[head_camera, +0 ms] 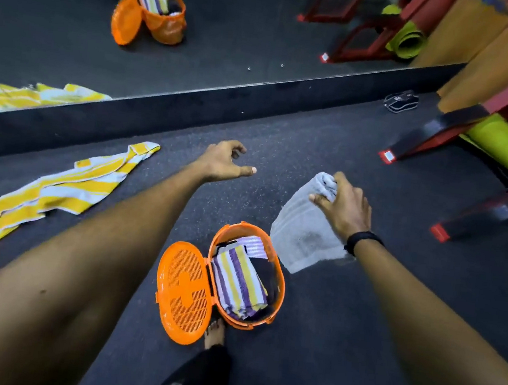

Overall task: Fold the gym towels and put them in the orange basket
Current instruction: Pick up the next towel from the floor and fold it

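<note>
Grey towel [304,229] is hanging just right of the orange basket [280,282], bunched at its top in the right hand [344,207], whose fingers are clamping it. Left hand [224,163] is hovering with fingers loosely spread, gripping nothing. A folded striped towel [238,280] is lying inside the basket; a yellow-striped towel [57,189] is lying spread on the floor [324,342].

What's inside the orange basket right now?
The orange basket, lid swung open, holds a folded purple, yellow and white striped towel, a dark towel beside it and a pale lilac one at the far end. Anything beneath them is covered.
</note>
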